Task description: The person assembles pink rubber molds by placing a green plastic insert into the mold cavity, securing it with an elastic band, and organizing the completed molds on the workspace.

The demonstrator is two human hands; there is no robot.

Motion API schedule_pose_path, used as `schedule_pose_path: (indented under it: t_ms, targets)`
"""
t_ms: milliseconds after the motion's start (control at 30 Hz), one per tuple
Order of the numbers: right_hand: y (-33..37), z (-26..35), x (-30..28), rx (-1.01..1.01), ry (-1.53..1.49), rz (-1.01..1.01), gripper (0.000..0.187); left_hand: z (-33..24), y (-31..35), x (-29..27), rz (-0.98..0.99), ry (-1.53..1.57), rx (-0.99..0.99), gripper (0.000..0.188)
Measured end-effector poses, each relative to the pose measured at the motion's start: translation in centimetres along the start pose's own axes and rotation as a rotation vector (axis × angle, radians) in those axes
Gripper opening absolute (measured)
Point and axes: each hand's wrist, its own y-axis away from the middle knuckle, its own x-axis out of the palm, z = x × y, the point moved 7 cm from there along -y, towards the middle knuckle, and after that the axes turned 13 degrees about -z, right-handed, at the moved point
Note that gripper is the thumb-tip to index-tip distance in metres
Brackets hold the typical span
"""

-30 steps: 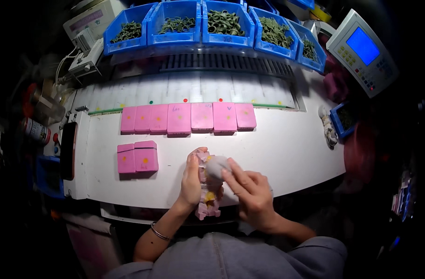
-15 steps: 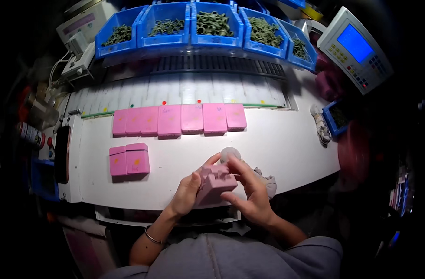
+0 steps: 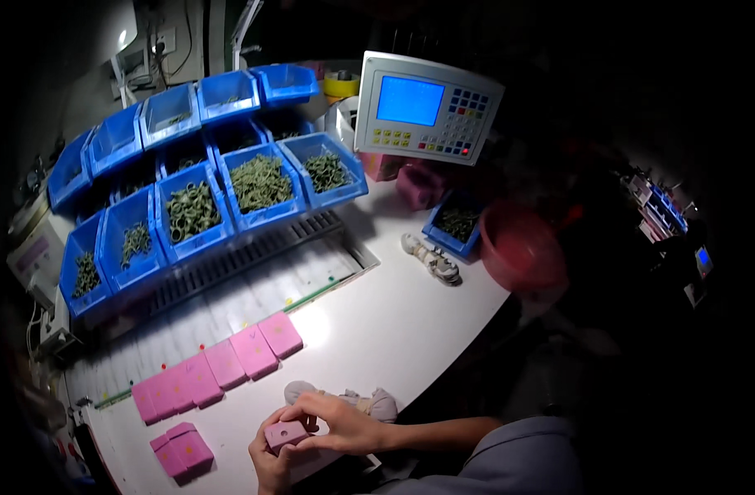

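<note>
A small pink rubber mould [image 3: 285,435] with a round hole in the face turned up is between my two hands, over the near edge of the white table. My left hand [image 3: 270,470] wraps round it from the left and below. From the right, my right hand [image 3: 344,425] grips it, thumb at the near side and fingers curled over the far side. My fingers hide much of the mould. Just beyond my right hand, partly covered by it, lies a pale tied cloth bundle [image 3: 381,406] with a rounded end.
A row of pink moulds [image 3: 221,363] lies along the table's [image 3: 394,330] far side; two more [image 3: 182,452] lie nearer, at left. Blue bins [image 3: 200,216] with green ring-shaped pieces stand behind. A control panel [image 3: 427,107], another cloth bundle [image 3: 431,259] and a red basin [image 3: 522,247] are farther right.
The view has swung to the right. The mould has turned from its notched side to its holed face, and my right hand, earlier loosely spread beside it, now grips it.
</note>
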Motion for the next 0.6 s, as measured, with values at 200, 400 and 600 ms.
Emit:
schedule_pose_path:
  t_ms: [200, 400, 600]
  targets:
    - [-3.6, 1.5, -9.3, -0.095, 0.298, -0.17, 0.033, 1.3, 0.6, -1.3, -0.099, 0.054, -0.224, 0.034]
    - [-9.8, 6.3, -26.5, -0.531, 0.942, -0.852, 0.01, 5.2, 0.9, -4.9, -0.248, 0.182, -0.304, 0.038]
    - [-14.1, 5.4, -34.9, -0.602, 1.252, -1.016, 0.015, 5.9, 0.8, -5.5, -0.263, 0.239, -0.342, 0.046]
